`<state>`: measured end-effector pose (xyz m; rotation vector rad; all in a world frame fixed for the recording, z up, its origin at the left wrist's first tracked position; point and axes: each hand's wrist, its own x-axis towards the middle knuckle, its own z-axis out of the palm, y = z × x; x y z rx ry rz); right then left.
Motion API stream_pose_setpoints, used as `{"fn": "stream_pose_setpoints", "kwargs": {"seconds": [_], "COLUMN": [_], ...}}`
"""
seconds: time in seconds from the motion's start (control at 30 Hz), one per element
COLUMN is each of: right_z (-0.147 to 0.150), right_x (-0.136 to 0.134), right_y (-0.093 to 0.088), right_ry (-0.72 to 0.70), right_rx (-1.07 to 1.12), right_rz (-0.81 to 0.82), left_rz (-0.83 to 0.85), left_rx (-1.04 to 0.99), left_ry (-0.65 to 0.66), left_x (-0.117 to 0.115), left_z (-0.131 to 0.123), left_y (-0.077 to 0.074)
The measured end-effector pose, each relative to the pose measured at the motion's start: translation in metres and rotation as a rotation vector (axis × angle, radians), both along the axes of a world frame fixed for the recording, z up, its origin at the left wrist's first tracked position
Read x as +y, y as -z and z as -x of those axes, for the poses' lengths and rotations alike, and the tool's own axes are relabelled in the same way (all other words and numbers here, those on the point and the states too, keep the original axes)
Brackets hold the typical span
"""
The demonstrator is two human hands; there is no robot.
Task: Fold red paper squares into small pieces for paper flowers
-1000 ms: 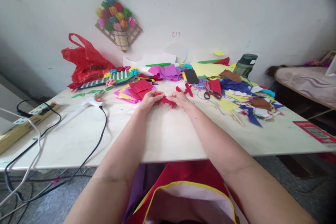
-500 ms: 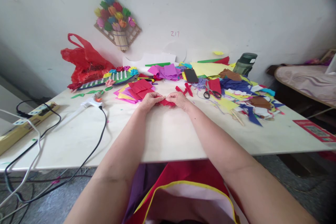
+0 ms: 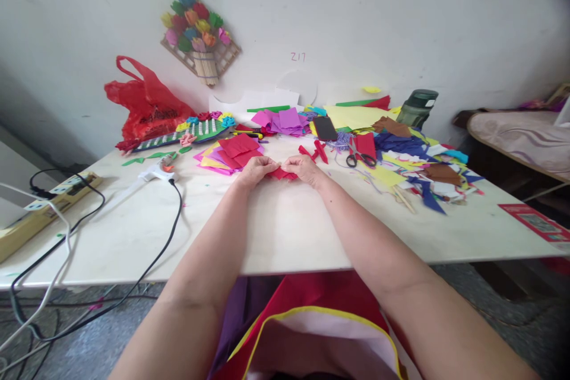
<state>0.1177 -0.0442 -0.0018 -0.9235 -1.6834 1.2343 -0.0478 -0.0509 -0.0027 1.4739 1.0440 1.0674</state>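
Observation:
Between my two hands a piece of red crepe paper (image 3: pixel 282 174) is pinched just above the white table (image 3: pixel 294 225). My left hand (image 3: pixel 259 171) is closed on its left end, thumb and forefinger together. On the other side my right hand (image 3: pixel 303 168) grips the right part, the fingertips of both hands almost meeting. Most of the paper is hidden by the fingers. Beyond my left hand lies a stack of red, pink and yellow paper squares (image 3: pixel 231 154). Small rolled red paper pieces (image 3: pixel 319 152) rest just past my right hand.
Scissors (image 3: pixel 360 157) and a phone (image 3: pixel 325 129) lie right of centre, near a heap of coloured scraps (image 3: pixel 427 169) and a dark green bottle (image 3: pixel 417 108). At left are a hot glue gun (image 3: pixel 158 173), its black cord, a power strip (image 3: pixel 53 208) and a red plastic bag (image 3: pixel 146 101).
Hardly anything differs. Both hands keep their pinch on the red crepe paper in the same spot, and the whole view has shifted very slightly.

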Motion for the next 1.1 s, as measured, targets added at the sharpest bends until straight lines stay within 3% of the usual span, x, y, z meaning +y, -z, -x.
{"fn": "stream_pose_setpoints", "kwargs": {"seconds": [0.2, 0.4, 0.53, 0.73, 0.87, 1.1], "right_z": [-0.0008, -0.0066, -0.0056, -0.0006, -0.0045, -0.0069], "right_x": [-0.0003, 0.0048, 0.0032, 0.0016, 0.0035, 0.0039], "right_y": [-0.0003, -0.0002, -0.0015, 0.0012, 0.0015, -0.0011], "right_ry": [-0.022, -0.037, -0.039, 0.034, -0.031, -0.09], "right_rx": [-0.019, 0.152, 0.104, 0.075, 0.095, 0.157], "right_rz": [0.026, 0.2, 0.256, 0.217, 0.231, 0.279], "left_rz": [0.033, 0.011, 0.008, 0.046, 0.076, 0.03], "left_rx": [0.002, -0.056, -0.068, -0.141, -0.139, -0.14], "left_ry": [-0.061, -0.097, -0.1, -0.029, 0.04, 0.017], "left_x": [-0.0012, 0.0065, 0.007, 0.0024, 0.0038, 0.0079], "left_z": [0.0018, 0.0033, 0.003, 0.0033, 0.0058, 0.0058], "left_y": [-0.0004, 0.0054, 0.0055, 0.002, 0.0035, 0.0073]}}
